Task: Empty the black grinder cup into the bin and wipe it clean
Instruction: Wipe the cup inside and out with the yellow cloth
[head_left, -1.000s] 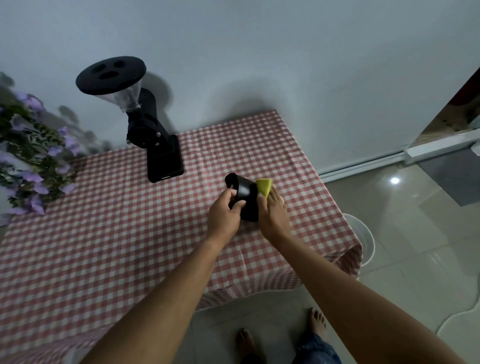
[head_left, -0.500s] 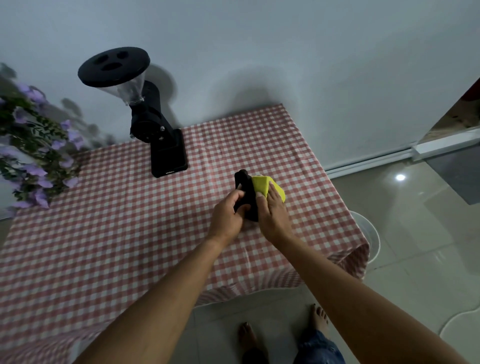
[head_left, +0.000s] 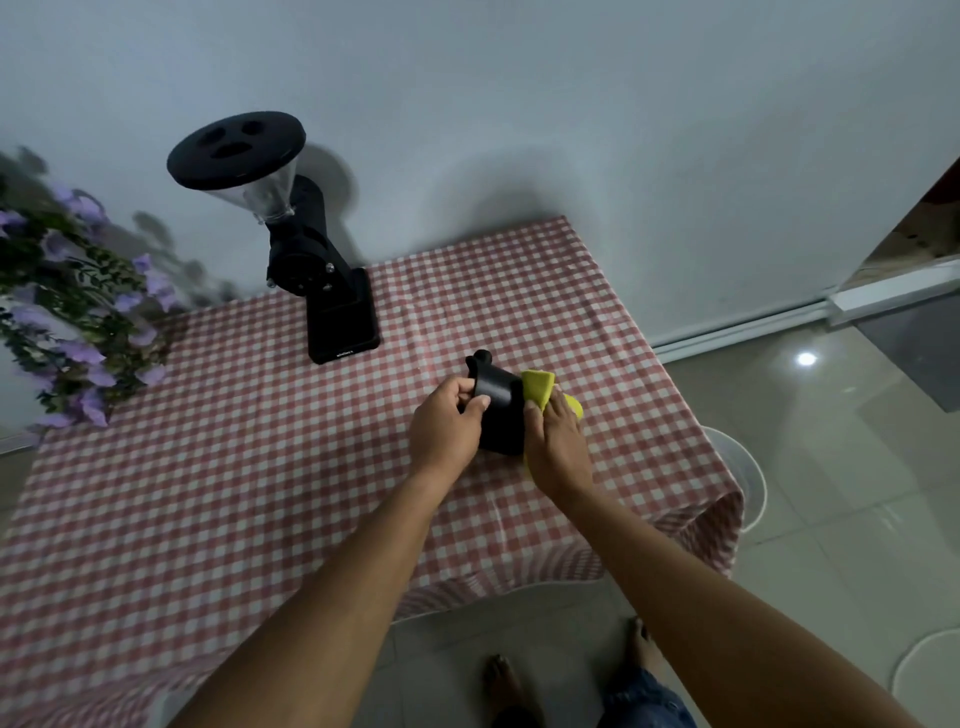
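Observation:
The black grinder cup (head_left: 498, 405) lies on its side in the air just above the red-checked tablecloth (head_left: 260, 467), its mouth turned to the right. My left hand (head_left: 447, 431) grips the cup's closed end and side. My right hand (head_left: 558, 447) presses a folded yellow cloth (head_left: 540, 387) against the cup's mouth. Part of the cloth is hidden under my fingers, and the cup's inside is hidden from me. The white bin (head_left: 748, 478) stands on the floor beyond the table's right edge, mostly covered by the hanging cloth.
A black coffee grinder (head_left: 311, 270) with a clear hopper and black lid stands at the back of the table against the wall. Purple artificial flowers (head_left: 78, 322) hang over the table's left side. My bare feet show on the tiled floor below the table's front edge.
The cup has turned in my left hand, and its knobbed end now points up and left. My right hand with the yellow cloth has shifted slightly along the cup's mouth.

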